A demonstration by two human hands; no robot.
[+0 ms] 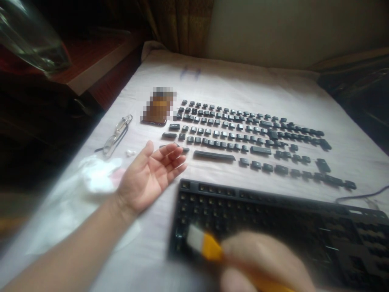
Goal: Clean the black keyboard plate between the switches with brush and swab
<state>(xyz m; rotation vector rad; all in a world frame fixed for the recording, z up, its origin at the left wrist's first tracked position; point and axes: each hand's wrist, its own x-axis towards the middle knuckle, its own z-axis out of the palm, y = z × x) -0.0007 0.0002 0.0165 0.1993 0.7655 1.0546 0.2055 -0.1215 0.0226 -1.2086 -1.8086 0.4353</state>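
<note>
My right hand (264, 259), blurred at the bottom, grips a yellow-handled paintbrush (209, 245) with pale bristles. The brush tip is over the left part of a black keyboard (188, 185) whose keycaps are off. My left hand (148, 174) is open, palm turned up and fingers loosely curled, holding nothing. It hovers beside the keyboard's upper left corner, its fingertips partly covering a dark keycap. Behind both hands lie rows of loose black keycaps (225, 134), with the long space bar (214, 155) nearest the keyboard.
Eyeglasses (117, 136), a white crumpled cloth or tissue (97, 174) and small white bits (130, 153) lie to the left. A phone-like object (158, 107), partly pixelated, sits by the keycaps. A cable (361, 196) runs at right. A wooden table edge (100, 61) borders the upper left.
</note>
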